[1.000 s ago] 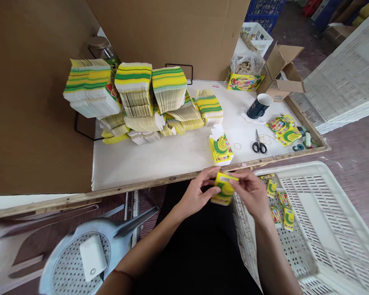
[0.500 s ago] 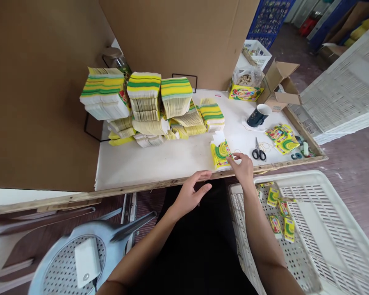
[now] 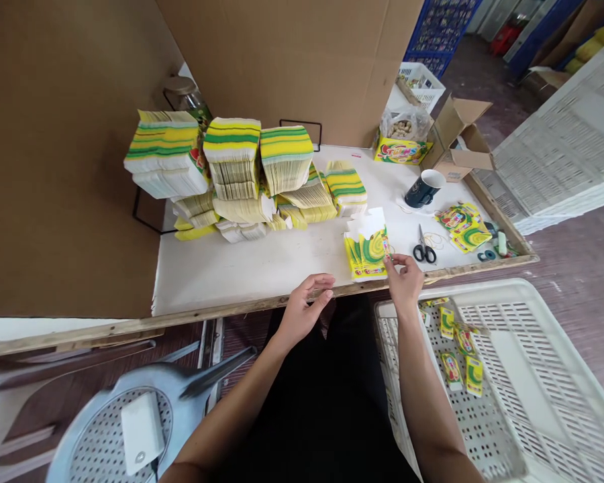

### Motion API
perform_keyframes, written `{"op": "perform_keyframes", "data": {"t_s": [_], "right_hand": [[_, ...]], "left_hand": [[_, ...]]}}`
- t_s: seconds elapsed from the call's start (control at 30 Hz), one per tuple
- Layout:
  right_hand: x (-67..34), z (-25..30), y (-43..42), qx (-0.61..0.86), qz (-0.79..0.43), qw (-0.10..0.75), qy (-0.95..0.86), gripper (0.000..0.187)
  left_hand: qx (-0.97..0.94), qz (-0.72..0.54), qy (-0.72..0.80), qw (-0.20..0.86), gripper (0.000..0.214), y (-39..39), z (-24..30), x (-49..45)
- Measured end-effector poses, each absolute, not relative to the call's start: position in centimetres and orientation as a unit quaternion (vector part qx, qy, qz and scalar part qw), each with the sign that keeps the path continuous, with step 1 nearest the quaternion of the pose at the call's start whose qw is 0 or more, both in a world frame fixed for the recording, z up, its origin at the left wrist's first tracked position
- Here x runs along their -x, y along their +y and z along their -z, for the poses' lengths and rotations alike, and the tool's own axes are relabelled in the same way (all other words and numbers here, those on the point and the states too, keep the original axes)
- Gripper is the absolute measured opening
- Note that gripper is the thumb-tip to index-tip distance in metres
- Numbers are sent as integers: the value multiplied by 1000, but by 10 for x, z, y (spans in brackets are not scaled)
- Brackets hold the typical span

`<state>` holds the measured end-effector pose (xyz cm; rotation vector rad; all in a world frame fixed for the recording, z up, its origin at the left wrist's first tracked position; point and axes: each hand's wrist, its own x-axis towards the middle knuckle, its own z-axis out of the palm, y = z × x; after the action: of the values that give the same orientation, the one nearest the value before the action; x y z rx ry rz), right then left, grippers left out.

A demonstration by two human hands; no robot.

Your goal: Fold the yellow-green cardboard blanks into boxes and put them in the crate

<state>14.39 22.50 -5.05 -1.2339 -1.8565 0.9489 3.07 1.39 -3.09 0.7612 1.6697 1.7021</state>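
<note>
My right hand (image 3: 407,282) pinches the right edge of a flat yellow-and-green printed carton (image 3: 374,248) with white flaps. That carton overlaps other flat cartons (image 3: 353,258), fanned out near the table's front edge. My left hand (image 3: 303,312) is held at the wooden front edge, fingers stretched and thumb apart, with nothing in it. Further back are tall stacks of folded flat cartons (image 3: 286,157), some lying on top of others. Black-handled scissors (image 3: 425,251) lie to the right of my right hand.
A dark mug (image 3: 419,193), loose cartons (image 3: 464,228) and an open cardboard box (image 3: 458,144) are on the right of the table. Below right, a white crate (image 3: 548,362) holds several small boxes. A blue stool (image 3: 88,409) with a white device (image 3: 141,433) stands below left.
My right hand has moved a little right, sliding the top carton sideways so the ones beneath show. My left hand has shifted slightly left, away from the cartons.
</note>
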Motion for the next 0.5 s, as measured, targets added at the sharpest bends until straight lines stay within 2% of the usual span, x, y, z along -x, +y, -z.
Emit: {"op": "perform_keyframes", "data": {"t_s": [0.1, 0.23, 0.37, 0.5], "right_hand": [[-153, 38, 207, 418, -547, 384, -616, 36], [-159, 28, 164, 349, -699, 321, -536, 32], [-160, 30, 134, 340, -759, 262, -490, 30], [-160, 33, 127, 335, -749, 246, -516, 26]], "left_hand": [[-259, -671, 606, 339, 37, 13, 33, -27], [-257, -730, 493, 398, 57, 19, 32, -29], [-252, -748, 425, 443, 57, 24, 33, -32], [-239, -730, 428, 475, 60, 22, 34, -32]]}}
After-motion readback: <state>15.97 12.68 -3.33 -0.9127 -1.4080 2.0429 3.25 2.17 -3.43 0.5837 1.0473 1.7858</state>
